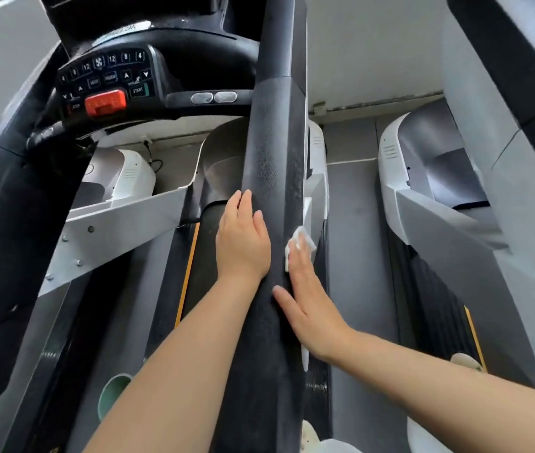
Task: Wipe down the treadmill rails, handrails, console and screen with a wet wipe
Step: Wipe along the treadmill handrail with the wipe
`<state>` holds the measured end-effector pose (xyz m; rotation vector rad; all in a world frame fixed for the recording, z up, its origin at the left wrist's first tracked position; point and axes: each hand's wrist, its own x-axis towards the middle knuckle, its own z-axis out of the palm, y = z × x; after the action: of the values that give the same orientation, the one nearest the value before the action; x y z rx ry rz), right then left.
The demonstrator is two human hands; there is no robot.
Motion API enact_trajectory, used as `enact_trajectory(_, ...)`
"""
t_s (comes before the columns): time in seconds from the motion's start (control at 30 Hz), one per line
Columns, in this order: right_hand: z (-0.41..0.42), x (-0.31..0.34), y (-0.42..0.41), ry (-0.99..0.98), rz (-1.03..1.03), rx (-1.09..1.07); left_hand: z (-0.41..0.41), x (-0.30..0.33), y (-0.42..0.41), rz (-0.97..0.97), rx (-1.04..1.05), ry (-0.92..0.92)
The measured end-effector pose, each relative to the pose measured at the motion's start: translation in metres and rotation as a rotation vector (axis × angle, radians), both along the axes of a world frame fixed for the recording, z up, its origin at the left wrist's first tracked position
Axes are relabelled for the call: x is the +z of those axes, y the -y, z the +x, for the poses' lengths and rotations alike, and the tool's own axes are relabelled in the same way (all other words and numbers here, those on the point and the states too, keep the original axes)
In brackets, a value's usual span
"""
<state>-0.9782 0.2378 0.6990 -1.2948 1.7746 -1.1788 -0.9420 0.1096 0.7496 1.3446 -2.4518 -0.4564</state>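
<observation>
Both hands lie flat on the black handrail point(272, 178), fingers straight and together. The right hand point(308, 299) presses the wet wipe point(302, 238) on the handrail's right edge; the left hand point(243, 240) steadies. I think the wipe may slip off this edge, because nothing pinches it.

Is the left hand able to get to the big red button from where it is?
Probably yes. The left hand rests flat on the handrail's inner side, holding nothing, and the red button sits up and to its left on the console. Only open air lies between them, though it looks like a stretch.
</observation>
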Motion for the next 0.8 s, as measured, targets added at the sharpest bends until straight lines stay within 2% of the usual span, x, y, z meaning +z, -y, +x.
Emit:
enact_trajectory(0.17,0.07,-0.021,-0.096,-0.114,0.016,0.264,0.001,0.0,0.0,-0.016,0.011,0.012)
enact_trajectory(0.27,0.09,-0.032,-0.12,-0.207,-0.011,0.259,0.002,0.005,-0.005,-0.093,0.006,0.08)
enact_trajectory(0.37,0.078,-0.018,-0.095,-0.096,-0.018,0.178,0.016,0.007,-0.018,-0.132,-0.076,0.097)
enact_trajectory(0.5,0.056,0.008,-0.052,-0.046,0.036,0.03,0.066,0.003,-0.057,-0.096,-0.142,0.008)
enact_trajectory(0.7,0.119,-0.011,-0.139,-0.046,0.059,0.275,0.134,-0.015,-0.109,-0.079,-0.267,0.017)
enact_trajectory(0.8,0.141,-0.027,-0.162,-0.032,0.146,0.249,0.144,-0.02,-0.118,-0.062,-0.318,-0.026)
